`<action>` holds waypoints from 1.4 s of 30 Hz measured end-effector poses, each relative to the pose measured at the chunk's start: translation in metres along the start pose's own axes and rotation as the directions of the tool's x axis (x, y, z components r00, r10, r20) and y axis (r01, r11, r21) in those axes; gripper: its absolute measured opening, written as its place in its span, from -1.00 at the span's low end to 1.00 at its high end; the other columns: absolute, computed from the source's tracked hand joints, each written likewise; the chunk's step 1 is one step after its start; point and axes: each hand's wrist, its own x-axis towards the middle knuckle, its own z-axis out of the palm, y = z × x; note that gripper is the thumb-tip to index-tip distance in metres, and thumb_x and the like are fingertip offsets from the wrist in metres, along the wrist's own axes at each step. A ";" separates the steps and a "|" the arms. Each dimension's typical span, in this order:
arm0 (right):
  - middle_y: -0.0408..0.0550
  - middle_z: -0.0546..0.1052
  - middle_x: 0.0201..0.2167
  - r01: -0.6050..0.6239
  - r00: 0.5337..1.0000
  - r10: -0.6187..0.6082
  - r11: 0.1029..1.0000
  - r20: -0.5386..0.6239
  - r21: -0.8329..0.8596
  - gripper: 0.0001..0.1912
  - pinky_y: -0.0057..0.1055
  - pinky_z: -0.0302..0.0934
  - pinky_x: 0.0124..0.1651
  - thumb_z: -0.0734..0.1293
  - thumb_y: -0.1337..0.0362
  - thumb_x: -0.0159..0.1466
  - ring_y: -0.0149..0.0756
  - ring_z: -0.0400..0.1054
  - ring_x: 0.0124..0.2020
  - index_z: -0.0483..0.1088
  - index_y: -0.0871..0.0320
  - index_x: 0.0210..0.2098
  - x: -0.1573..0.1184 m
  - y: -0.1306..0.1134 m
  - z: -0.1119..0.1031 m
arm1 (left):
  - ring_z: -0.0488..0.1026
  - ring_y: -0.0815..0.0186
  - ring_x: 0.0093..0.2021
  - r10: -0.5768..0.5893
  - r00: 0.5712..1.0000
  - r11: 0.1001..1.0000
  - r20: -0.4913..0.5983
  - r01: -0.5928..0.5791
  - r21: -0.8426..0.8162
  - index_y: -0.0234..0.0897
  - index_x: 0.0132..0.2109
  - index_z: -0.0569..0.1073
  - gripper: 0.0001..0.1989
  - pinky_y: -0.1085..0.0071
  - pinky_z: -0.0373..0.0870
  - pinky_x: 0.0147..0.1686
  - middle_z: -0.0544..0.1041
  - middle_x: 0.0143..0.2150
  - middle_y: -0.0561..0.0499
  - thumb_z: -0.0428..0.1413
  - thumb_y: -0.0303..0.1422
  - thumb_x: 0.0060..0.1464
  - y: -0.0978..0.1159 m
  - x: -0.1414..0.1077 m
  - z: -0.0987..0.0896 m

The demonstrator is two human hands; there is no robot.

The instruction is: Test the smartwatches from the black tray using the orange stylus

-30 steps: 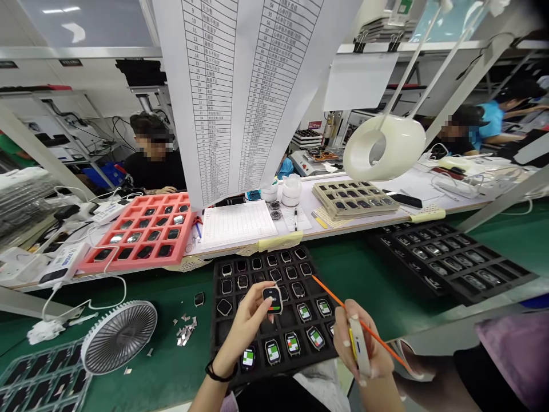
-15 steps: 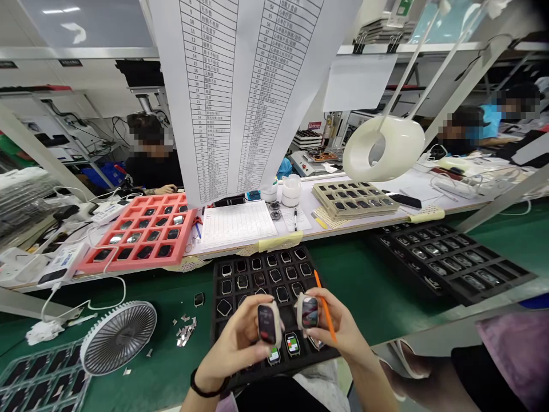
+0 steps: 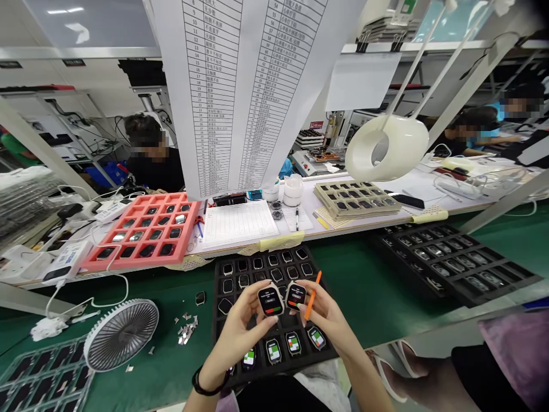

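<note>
My left hand (image 3: pixel 251 315) grips a smartwatch case (image 3: pixel 270 300) without a strap, its lit screen turned toward me. Close beside it, my right hand (image 3: pixel 319 306) holds a second smartwatch case (image 3: pixel 295 296), also lit with text and a red and green band. An orange stick-like tool (image 3: pixel 313 297) is tucked in the right hand's fingers as well. Both watches are above a black foam tray (image 3: pixel 283 366) filled with rows of watch cases. In its nearest row, several watches (image 3: pixel 293 343) show green and white screens. The hands cover part of the tray's middle.
A small fan (image 3: pixel 122 335), metal scraps (image 3: pixel 187 332) and a single watch (image 3: pixel 200 297) lie left. A red tray (image 3: pixel 141 229) and beige trays (image 3: pixel 355 197) stand on the shelf; black trays (image 3: pixel 454 257) sit right. A paper list (image 3: pixel 244 97) hangs ahead. People work beyond.
Both watches have turned to face me more squarely and moved closer together. Their screens now show text with red and green. The orange tool has tilted the other way in my right hand.
</note>
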 end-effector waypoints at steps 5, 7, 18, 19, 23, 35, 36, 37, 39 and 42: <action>-0.15 0.43 -0.39 -0.010 1.000 0.009 0.999 -0.022 -0.052 -0.59 -0.38 0.36 -0.35 0.42 0.10 0.16 -0.33 0.39 -0.44 0.34 0.02 -0.03 0.003 0.006 -0.001 | 0.40 0.28 -0.21 0.007 1.000 0.992 -0.027 -0.004 0.124 -0.19 0.18 0.25 -0.54 0.40 0.37 -0.25 0.42 0.00 -0.12 0.10 -0.21 0.18 -0.005 0.009 0.002; -0.14 0.43 -0.35 -0.006 1.000 0.005 0.997 -0.008 -0.079 -0.61 -0.38 0.37 -0.35 0.41 0.10 0.18 -0.33 0.40 -0.43 0.34 0.01 -0.03 0.004 0.007 -0.002 | 0.38 0.31 -0.26 0.006 1.000 0.990 -0.031 -0.001 0.138 -0.18 0.17 0.26 -0.56 0.40 0.36 -0.28 0.41 -0.01 -0.11 0.08 -0.19 0.19 -0.008 0.011 0.002; -0.12 0.43 -0.25 0.000 0.999 -0.003 0.995 -0.034 -0.095 -0.68 -0.36 0.38 -0.33 0.39 0.08 0.19 -0.46 0.27 -0.55 0.39 0.01 -0.09 0.006 0.011 -0.002 | 0.36 0.26 -0.17 -0.008 1.000 0.998 -0.024 0.010 0.059 -0.18 0.11 0.28 -0.61 0.39 0.40 -0.24 0.39 -0.07 -0.08 0.06 -0.16 0.19 -0.017 0.015 0.006; -0.12 0.43 -0.26 0.002 0.999 -0.006 0.996 -0.035 -0.093 -0.69 -0.36 0.38 -0.33 0.39 0.08 0.19 -0.47 0.26 -0.56 0.39 0.01 -0.10 0.007 0.011 -0.002 | 0.36 0.25 -0.17 -0.010 1.000 0.999 -0.024 0.011 0.040 -0.18 0.11 0.29 -0.62 0.39 0.41 -0.25 0.39 -0.05 -0.08 0.05 -0.15 0.20 -0.017 0.015 0.006; -0.15 0.42 -0.31 0.003 0.999 -0.006 0.997 -0.039 -0.078 -0.69 -0.36 0.38 -0.33 0.39 0.07 0.18 -0.48 0.25 -0.58 0.40 0.02 -0.12 0.008 0.013 -0.002 | 0.36 0.27 -0.19 -0.029 0.999 1.000 -0.033 0.029 -0.004 -0.19 0.06 0.33 -0.64 0.43 0.42 -0.31 0.40 -0.09 -0.07 0.04 -0.12 0.20 -0.014 0.016 0.008; -0.18 0.40 -0.51 0.021 0.998 -0.025 0.998 -0.064 -0.059 -0.71 -0.45 0.18 -0.55 0.30 0.01 0.25 -0.36 0.35 -0.56 0.38 0.08 -0.21 0.010 0.015 -0.001 | 0.28 0.41 -0.50 -0.078 0.992 0.997 -0.096 0.076 -0.027 -0.26 -0.09 0.45 -0.63 0.53 0.26 -0.55 0.38 -0.42 0.06 0.03 -0.06 0.18 -0.008 0.019 0.010; -0.18 0.40 -0.51 0.017 0.998 -0.022 0.998 -0.062 -0.066 -0.71 -0.45 0.18 -0.55 0.30 0.01 0.25 -0.36 0.35 -0.57 0.38 0.08 -0.21 0.010 0.015 -0.001 | 0.27 0.42 -0.51 -0.080 0.992 0.997 -0.097 0.078 -0.023 -0.26 -0.09 0.45 -0.63 0.53 0.25 -0.55 0.37 -0.42 0.06 0.02 -0.06 0.18 -0.009 0.019 0.010; -0.17 0.40 -0.50 0.015 0.998 -0.019 0.997 -0.058 -0.074 -0.71 -0.44 0.19 -0.54 0.30 0.01 0.25 -0.37 0.34 -0.57 0.38 0.08 -0.20 0.010 0.015 -0.001 | 0.27 0.42 -0.52 -0.079 0.992 0.997 -0.094 0.077 -0.016 -0.25 -0.07 0.45 -0.63 0.53 0.23 -0.56 0.37 -0.42 0.07 0.02 -0.06 0.18 -0.009 0.019 0.010; -0.16 0.41 -0.45 0.016 0.999 -0.020 0.996 -0.044 -0.092 -0.71 -0.43 0.20 -0.52 0.30 0.02 0.25 -0.40 0.33 -0.58 0.38 0.07 -0.16 0.009 0.016 -0.002 | 0.25 0.44 -0.52 -0.072 0.993 0.997 -0.089 0.072 0.000 -0.23 -0.02 0.43 -0.63 0.52 0.21 -0.55 0.37 -0.41 0.07 0.01 -0.08 0.20 -0.010 0.018 0.009; -0.13 0.43 -0.34 0.019 1.000 -0.022 0.993 -0.022 -0.114 -0.70 -0.44 0.25 -0.48 0.32 0.06 0.25 -0.41 0.34 -0.53 0.37 0.04 -0.08 0.008 0.017 -0.003 | 0.30 0.41 -0.45 -0.055 0.997 0.998 -0.060 0.054 -0.011 -0.19 0.06 0.37 -0.63 0.51 0.27 -0.48 0.41 -0.30 0.03 0.02 -0.12 0.21 -0.011 0.018 0.009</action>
